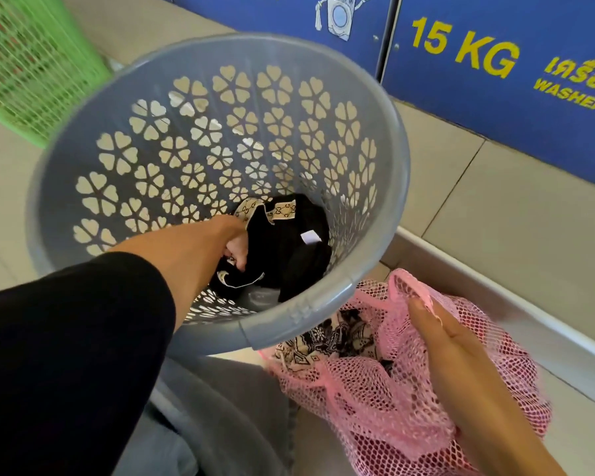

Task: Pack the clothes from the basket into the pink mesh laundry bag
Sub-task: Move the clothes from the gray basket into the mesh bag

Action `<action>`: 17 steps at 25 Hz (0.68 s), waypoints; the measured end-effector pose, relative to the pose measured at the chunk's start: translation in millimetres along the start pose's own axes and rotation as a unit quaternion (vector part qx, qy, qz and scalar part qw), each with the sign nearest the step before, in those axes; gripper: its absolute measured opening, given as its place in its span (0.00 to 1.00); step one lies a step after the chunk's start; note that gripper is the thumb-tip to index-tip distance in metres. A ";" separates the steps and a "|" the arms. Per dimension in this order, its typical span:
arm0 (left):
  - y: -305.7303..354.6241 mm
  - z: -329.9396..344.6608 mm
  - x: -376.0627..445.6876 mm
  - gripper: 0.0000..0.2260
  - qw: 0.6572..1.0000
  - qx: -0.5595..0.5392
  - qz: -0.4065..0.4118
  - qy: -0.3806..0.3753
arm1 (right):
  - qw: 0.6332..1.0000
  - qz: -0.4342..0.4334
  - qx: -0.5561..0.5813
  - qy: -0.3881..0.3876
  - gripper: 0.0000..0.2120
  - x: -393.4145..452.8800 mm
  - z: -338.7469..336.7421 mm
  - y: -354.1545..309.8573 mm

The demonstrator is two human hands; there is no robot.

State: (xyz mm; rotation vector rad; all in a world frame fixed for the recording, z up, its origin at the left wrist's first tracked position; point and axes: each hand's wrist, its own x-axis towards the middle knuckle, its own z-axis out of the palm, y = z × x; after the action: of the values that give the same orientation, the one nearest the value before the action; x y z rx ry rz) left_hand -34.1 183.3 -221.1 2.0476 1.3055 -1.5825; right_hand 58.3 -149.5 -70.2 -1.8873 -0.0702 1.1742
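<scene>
My left hand [232,247] grips the black garment with beige trim [289,242] at the bottom of the grey perforated plastic basket [385,159]; right hand [450,341] pinches the pink mesh laundry bag [375,400] rim open. Next: lift, drop into bag.

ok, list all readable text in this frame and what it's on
"15 KG": yellow, on the blue washer panel.
"WASHER": yellow, same panel, cut off at the right edge.
Thai script above "WASHER": cut off by the frame, not readable.
White tag on the black garment: no text legible.
Yellow lettering at the top edge: cropped, unreadable.
</scene>
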 end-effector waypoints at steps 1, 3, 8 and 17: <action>2.1 0.4 -0.8 0.14 0.999 0.037 0.009 0.015 | 1.000 -0.005 0.000 0.007 0.10 -0.5 -1.3 1.3; 6.3 -5.2 3.1 0.22 0.991 0.039 0.018 0.124 | 1.000 0.000 -0.009 0.021 0.15 -1.5 -2.8 2.8; 48.9 -33.0 2.8 0.31 0.941 -0.031 0.172 0.290 | 1.000 -0.001 -0.002 0.003 0.08 2.1 -4.2 0.6; 70.7 2.6 29.8 0.47 0.903 -0.009 0.258 0.344 | 1.000 -0.012 0.007 -0.009 0.15 6.0 -10.1 10.5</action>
State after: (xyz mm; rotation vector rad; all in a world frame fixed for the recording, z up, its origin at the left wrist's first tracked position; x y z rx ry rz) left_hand 18.3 156.1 -270.3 2.7574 0.7960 -0.6271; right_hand 65.2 -159.5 -80.1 -1.8584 -0.0940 1.1729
